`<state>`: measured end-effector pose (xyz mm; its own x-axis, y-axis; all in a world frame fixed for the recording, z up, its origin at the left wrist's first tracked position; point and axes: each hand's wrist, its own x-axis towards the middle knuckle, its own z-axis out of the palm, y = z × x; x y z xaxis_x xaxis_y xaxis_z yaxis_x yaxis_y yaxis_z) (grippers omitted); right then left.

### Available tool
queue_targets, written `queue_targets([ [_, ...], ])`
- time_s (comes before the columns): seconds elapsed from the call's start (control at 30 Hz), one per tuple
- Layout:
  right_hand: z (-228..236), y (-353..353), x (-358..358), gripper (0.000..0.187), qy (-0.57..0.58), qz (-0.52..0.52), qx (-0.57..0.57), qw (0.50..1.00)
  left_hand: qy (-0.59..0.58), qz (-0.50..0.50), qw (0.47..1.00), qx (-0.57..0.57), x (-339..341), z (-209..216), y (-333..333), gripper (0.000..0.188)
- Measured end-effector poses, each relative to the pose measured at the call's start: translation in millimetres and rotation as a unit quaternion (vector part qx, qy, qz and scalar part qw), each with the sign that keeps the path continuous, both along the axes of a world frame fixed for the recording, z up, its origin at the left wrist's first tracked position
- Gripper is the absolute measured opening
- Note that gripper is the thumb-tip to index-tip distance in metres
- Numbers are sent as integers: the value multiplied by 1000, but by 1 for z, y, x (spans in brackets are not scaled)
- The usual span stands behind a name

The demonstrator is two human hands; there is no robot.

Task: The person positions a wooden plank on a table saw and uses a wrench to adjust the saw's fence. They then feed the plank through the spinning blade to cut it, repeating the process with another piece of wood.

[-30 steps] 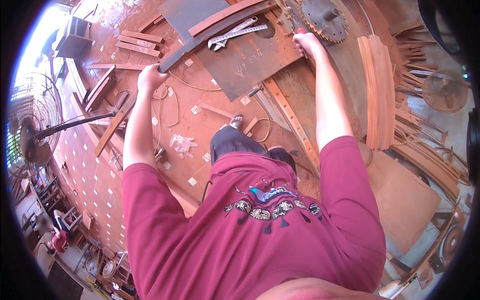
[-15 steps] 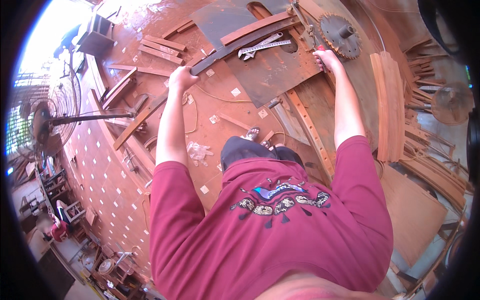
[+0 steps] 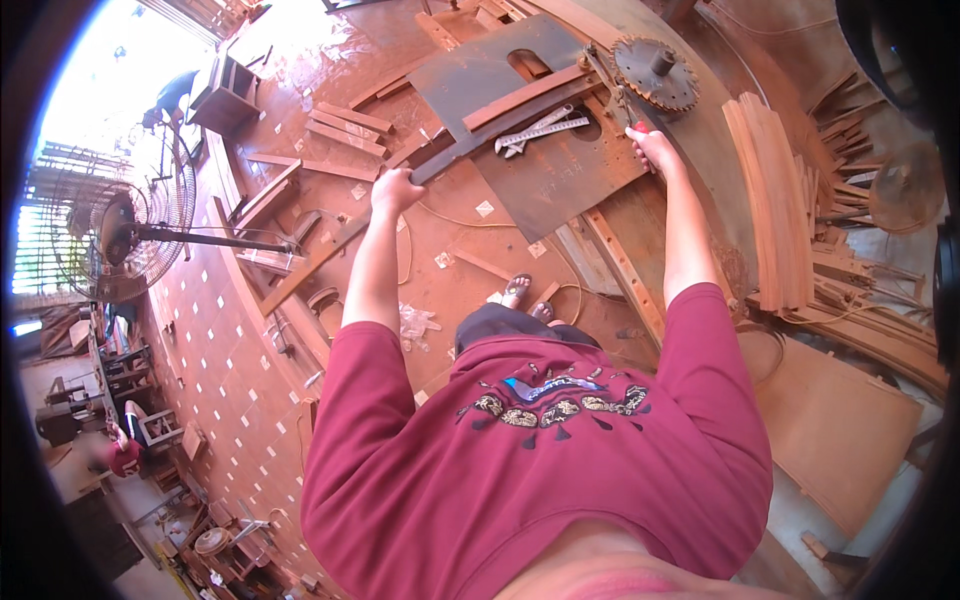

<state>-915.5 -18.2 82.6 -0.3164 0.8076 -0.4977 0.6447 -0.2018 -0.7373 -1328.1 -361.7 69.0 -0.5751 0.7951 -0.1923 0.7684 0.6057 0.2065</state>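
Both hands grasp a long, dark, curved wooden strip (image 3: 500, 128) that lies across the saw table: the left hand (image 3: 395, 190) is clenched around its near-left end, and the right hand (image 3: 652, 148) is closed on its far-right end, where a small red item shows at the fingers; what that item is cannot be told. Between the hands the strip runs diagonally over a dark metal table plate (image 3: 560, 185), which has a rounded cut-out at its far side. A reddish wooden batten (image 3: 525, 97) lies on the plate just beyond the strip and roughly parallel to it. Two metal wrenches (image 3: 540, 130) lie on the plate close to the near side of the strip. A toothed circular saw blade (image 3: 655, 75) sits on its shaft just beyond the right hand, near but not touching it. To the right, a stack of curved wooden slats (image 3: 775, 200) stands well apart from the strip. On the reddish dust-covered floor to the left lie loose wooden offcuts (image 3: 345, 125), and a pedestal fan (image 3: 130, 235) stands at the far left. A sandalled foot (image 3: 515, 290) shows below the table edge.
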Motion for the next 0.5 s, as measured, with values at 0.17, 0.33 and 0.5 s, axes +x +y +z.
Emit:
queue_targets([
  [0.17, -21, -15, 75, 45, -12, 15, 15, 1000, -17, -23, 998, 58, 61, -8, -29, 41],
  [0.33, -34, -45, 147, 41, -18, 47, 56, 997, -46, -37, 997, 53, 124, -11, -60, 38],
  [0.5, -19, -93, 212, 35, -23, 18, 55, 998, -74, -32, 995, 52, 194, 2, -95, 39],
])
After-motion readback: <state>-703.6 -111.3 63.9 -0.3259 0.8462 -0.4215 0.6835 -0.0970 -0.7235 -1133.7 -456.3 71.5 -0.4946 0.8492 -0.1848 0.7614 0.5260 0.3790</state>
